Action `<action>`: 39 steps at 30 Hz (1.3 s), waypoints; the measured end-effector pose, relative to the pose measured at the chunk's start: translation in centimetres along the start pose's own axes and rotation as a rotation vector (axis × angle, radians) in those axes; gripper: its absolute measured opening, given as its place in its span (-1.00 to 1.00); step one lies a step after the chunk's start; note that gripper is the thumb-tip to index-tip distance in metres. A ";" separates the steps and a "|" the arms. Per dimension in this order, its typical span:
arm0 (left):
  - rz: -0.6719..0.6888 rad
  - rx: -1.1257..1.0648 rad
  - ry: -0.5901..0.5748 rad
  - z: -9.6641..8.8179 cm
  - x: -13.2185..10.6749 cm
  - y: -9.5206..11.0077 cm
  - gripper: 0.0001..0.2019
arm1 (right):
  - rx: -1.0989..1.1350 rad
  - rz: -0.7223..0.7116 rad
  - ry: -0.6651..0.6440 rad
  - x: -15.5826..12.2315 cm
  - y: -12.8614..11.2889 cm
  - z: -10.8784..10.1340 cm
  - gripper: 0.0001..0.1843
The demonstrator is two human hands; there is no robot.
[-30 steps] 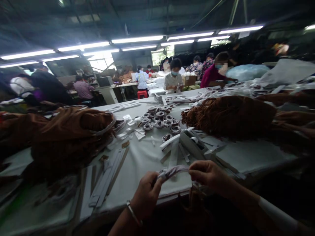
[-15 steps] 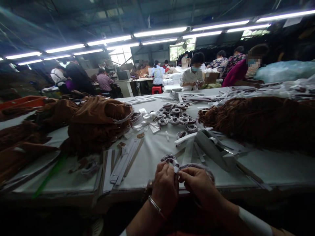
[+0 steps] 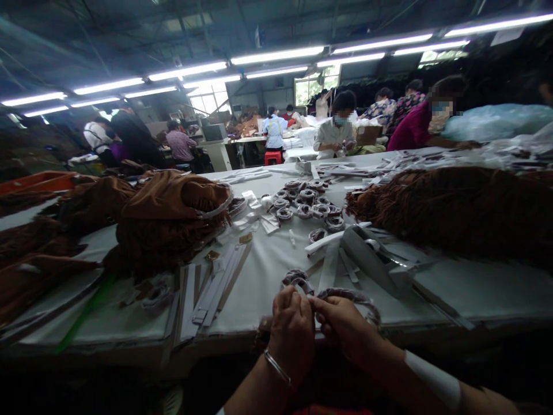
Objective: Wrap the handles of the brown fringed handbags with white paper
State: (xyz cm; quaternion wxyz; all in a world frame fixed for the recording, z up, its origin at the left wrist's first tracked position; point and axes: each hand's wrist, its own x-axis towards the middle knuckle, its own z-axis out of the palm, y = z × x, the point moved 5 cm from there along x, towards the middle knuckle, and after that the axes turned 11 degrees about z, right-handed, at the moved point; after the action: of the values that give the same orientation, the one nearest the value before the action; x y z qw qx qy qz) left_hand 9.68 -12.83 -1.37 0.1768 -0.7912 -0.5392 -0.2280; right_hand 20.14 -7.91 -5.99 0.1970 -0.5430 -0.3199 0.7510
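A brownish, pale-edged strip (image 3: 355,296) curves in loops near the table's front edge (image 3: 224,336).

I'm counting my two hands (image 3: 294,325), one bangle (image 3: 277,368), one tape dispenser (image 3: 369,259), one red stool (image 3: 273,157) and over ten coils (image 3: 305,212) (overlap is hiding some).

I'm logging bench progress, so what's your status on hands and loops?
Left hand closed on coiled strip; right hand at larger loop, grip partly hidden. Gray tape dispenser beyond, touching neither hand.
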 end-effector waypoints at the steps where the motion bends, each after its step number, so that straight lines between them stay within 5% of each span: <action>1: -0.002 -0.002 -0.007 0.0 0.0 -0.1 -0.75 | 0.003 -0.015 -0.018 0.0 0.0 0.0 -0.42; 10: -0.078 -0.314 -0.023 -0.5 0.6 -1.4 -0.82 | 0.168 -0.021 -0.223 -1.0 -0.2 0.5 -0.44; 19: -0.230 -0.789 -0.127 -2.2 1.8 -3.5 -0.77 | 0.122 -0.378 -0.083 -0.8 -0.5 1.3 -0.53; 26: -0.417 -1.181 -0.237 -0.8 1.2 -4.9 -0.62 | 0.149 -0.381 -0.186 0.3 0.5 1.7 -0.56; 30: -0.440 -1.369 -0.268 -0.3 1.3 -4.6 -0.55 | 0.066 -0.410 -0.182 -0.4 -0.5 2.1 -0.52; 35: -0.549 -1.344 -0.277 0.0 1.9 -5.2 -0.56 | -0.198 -0.323 -0.081 -2.0 -1.7 1.4 -0.56; 39: -0.615 -1.338 -0.198 -0.4 2.3 -7.7 -0.54 | -0.462 -0.547 0.069 -4.6 -1.5 -2.5 -0.63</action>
State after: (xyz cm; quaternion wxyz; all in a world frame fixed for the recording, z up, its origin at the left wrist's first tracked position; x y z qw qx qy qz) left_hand 3.14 -8.56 0.51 -0.4641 -0.5600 -0.4958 -0.4745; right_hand 23.98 -9.10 -2.28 0.2734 -0.4925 -0.6079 0.5596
